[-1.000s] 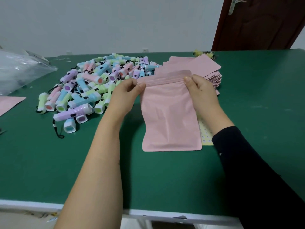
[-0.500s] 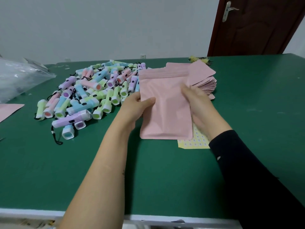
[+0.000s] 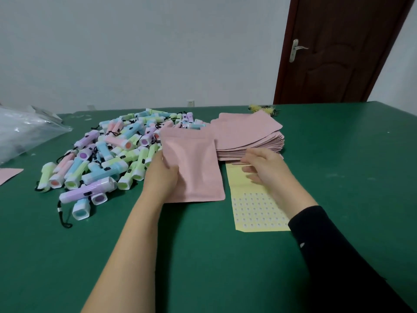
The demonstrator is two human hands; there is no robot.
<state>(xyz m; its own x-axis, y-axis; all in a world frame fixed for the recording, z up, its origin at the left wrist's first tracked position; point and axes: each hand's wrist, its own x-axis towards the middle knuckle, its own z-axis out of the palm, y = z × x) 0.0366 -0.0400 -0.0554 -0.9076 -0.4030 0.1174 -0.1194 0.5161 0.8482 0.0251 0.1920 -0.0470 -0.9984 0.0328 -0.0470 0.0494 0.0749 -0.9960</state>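
My left hand [image 3: 163, 175] grips a pink zip pouch [image 3: 194, 168] by its left side and holds it tilted up, its lower edge near the green table [image 3: 203, 256]. My right hand [image 3: 264, 168] has left the pouch; its fingers lie loosely over the top of a yellow sticker sheet [image 3: 259, 211], just in front of a stack of pink pouches [image 3: 250, 136]. Left of the pouch lies a heap of pastel mini flashlights [image 3: 106, 161] with black cords.
A clear plastic bag [image 3: 24, 134] sits at the far left, with a loose pink pouch [image 3: 9, 175] at the left edge. Some yellow bits [image 3: 262, 108] lie behind the stack. A dark wooden door [image 3: 343, 48] stands behind the table's right side.
My right hand let go of the pink pouch and moved right onto the sticker sheet. My left hand slid down from the pouch's top edge to its side and now holds it alone.
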